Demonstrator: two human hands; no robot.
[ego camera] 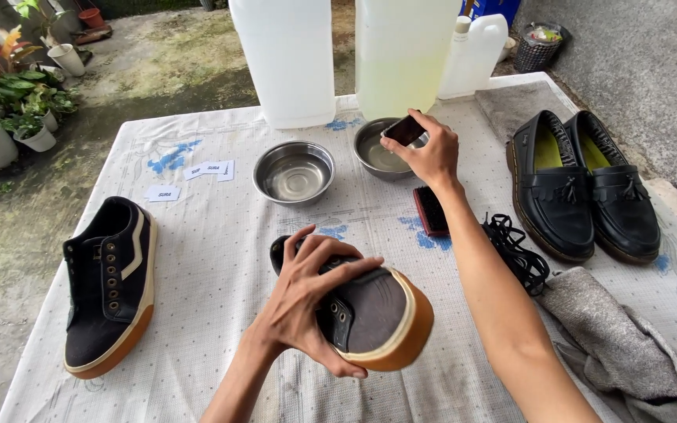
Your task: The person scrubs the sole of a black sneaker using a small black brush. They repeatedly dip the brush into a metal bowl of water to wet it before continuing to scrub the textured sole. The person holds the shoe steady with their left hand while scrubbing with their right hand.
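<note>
The left hand point(307, 301) is clasped over a dark canvas sneaker point(370, 313), fingers spread across its upper, lifting it tilted just above the table point(221, 258); the shoe has metal eyelets, no lace, a cream band and a smooth tan rubber sole. The right hand point(431, 153) reaches forward and pinches a small dark brush point(405, 129) over the rim of a round steel bowl point(379, 153) with liquid in it; a second, shinier steel bowl point(294, 172) sits just to its left. The matching sneaker point(110, 286) lies flat at the table's left edge. A dark-bristled brush with a reddish back point(431, 210) rests beside the right wrist, near a tangle of black laces point(517, 251). Two glossy black leather loafers point(585, 184) with tassels stand side by side at the right; a rumpled grey cloth point(620, 345) lies below them. Behind the bowls stand tall translucent plastic jugs point(338, 55), one yellowish. Small white paper slips point(193, 176) lie on the dotted white tablecloth.
</note>
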